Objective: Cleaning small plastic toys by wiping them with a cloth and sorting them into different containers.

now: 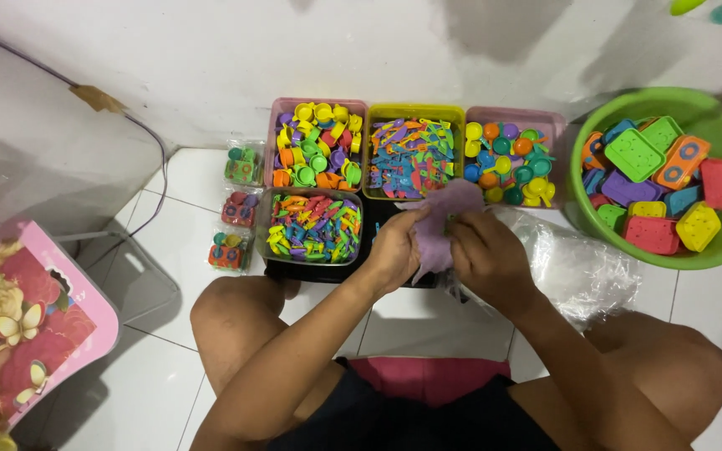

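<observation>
- Head view looks down on a person seated on a white tiled floor (169, 242), knees apart, both hands meeting over the near edge of a row of trays.
- Left hand (394, 250) and right hand (482, 255) are each closed on a pale purple toy piece (444, 221), thumbs and fingers pinching it from either side, probably so it stays steady at a height that is easy to see.
- Its shape is soft-edged and flat-looking; much of it is hidden by the fingers, so what it is cannot be told.
- Sorted parts sit within arm's reach just beyond the hands: a pink tray of small cups (315, 142), a yellow tray of flat utensils (411, 154), a pink tray of little pans (511, 159), and a nearer grey tray of mixed pieces (311, 225).
- Far right, a green basin (716, 242) holds bigger block-like toys.
- Three filled small packets (240, 209) lie in a line at the left, apart from the loose stock.
- Clear plastic bags (578, 267) lie crumpled just right of the hands.
</observation>
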